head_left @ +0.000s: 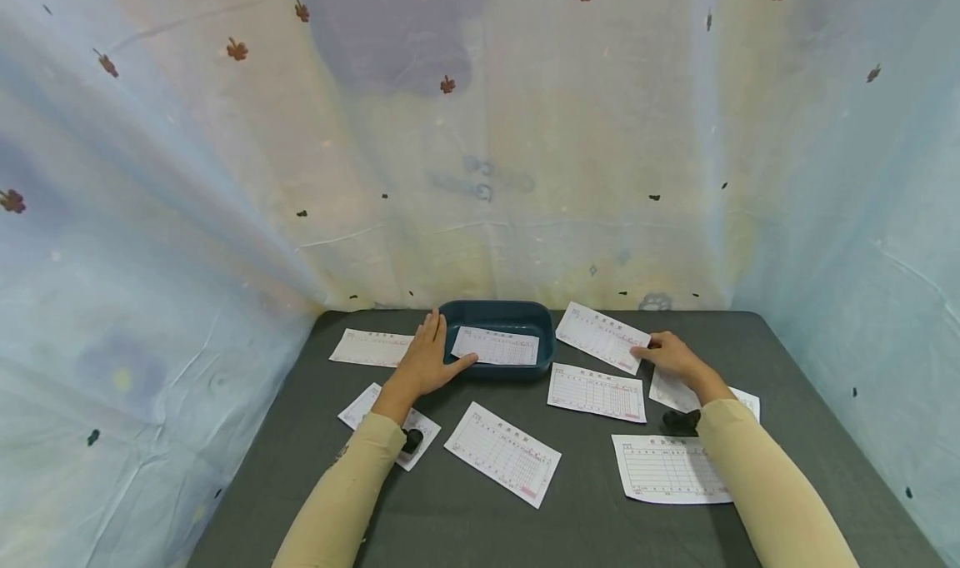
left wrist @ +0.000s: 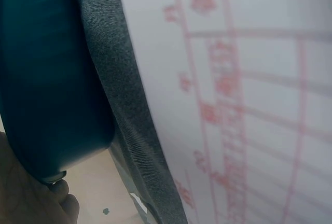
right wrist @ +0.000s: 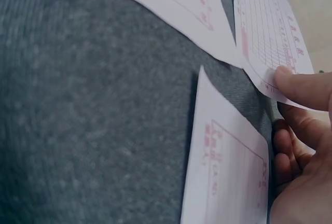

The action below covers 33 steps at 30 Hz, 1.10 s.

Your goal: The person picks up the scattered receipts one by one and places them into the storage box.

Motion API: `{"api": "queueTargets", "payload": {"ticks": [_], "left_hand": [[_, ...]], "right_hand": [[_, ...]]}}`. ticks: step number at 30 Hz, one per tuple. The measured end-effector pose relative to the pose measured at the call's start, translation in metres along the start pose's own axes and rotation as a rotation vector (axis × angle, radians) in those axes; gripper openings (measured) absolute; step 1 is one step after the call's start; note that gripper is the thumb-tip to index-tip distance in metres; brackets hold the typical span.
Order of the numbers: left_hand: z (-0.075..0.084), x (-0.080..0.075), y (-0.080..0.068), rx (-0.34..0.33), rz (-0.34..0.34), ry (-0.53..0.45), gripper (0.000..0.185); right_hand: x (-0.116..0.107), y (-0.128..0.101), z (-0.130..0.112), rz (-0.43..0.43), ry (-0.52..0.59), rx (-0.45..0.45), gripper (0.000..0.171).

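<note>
A dark teal tray (head_left: 538, 322) stands at the back middle of the grey table (head_left: 600, 526), with one white printed slip (head_left: 495, 347) lying inside. My left hand (head_left: 429, 356) rests flat against the tray's left end, fingers straight and thumb along its front wall. The left wrist view shows the tray's wall (left wrist: 46, 79) close up, beside a slip (left wrist: 249, 105). My right hand (head_left: 663, 352) pinches the near corner of a slip (head_left: 600, 335) lying right of the tray. In the right wrist view the thumb (right wrist: 306, 86) lies on top of that slip (right wrist: 270, 27), with fingers curled beneath.
Several more printed slips lie about the table: one left of the tray (head_left: 369, 347), one in the middle (head_left: 596, 391), two near the front (head_left: 502, 453) (head_left: 667, 468). Pale curtains (head_left: 187, 218) close in the back and both sides.
</note>
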<state>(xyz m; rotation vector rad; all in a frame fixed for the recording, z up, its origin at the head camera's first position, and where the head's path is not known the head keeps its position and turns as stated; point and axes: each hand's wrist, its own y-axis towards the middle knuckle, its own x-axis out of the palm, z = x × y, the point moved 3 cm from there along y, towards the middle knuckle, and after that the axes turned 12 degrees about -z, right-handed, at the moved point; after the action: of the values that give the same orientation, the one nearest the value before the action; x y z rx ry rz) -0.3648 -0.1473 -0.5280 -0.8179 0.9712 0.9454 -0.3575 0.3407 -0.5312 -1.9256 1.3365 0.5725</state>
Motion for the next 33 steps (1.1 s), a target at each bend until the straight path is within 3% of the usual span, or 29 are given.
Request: {"api": "queueTargets", "payload": {"ticks": [9, 18, 24, 33], "left_hand": [[0.006, -0.005, -0.007, 0.013, 0.011, -0.009, 0.124], [-0.001, 0.001, -0.001, 0.021, 0.021, 0.021, 0.123], [0.000, 0.000, -0.001, 0.007, -0.007, 0.018, 0.120], [0.002, -0.003, -0.002, -0.001, -0.004, 0.026, 0.123]], "right_hand": [[-0.002, -0.005, 0.003, 0.024, 0.035, -0.012, 0.043], [0.002, 0.001, 0.013, 0.067, 0.113, 0.007, 0.042], [0.004, 0.003, 0.015, 0.116, 0.180, 0.017, 0.041], [-0.004, 0.001, 0.000, 0.229, 0.245, -0.062, 0.030]]}}
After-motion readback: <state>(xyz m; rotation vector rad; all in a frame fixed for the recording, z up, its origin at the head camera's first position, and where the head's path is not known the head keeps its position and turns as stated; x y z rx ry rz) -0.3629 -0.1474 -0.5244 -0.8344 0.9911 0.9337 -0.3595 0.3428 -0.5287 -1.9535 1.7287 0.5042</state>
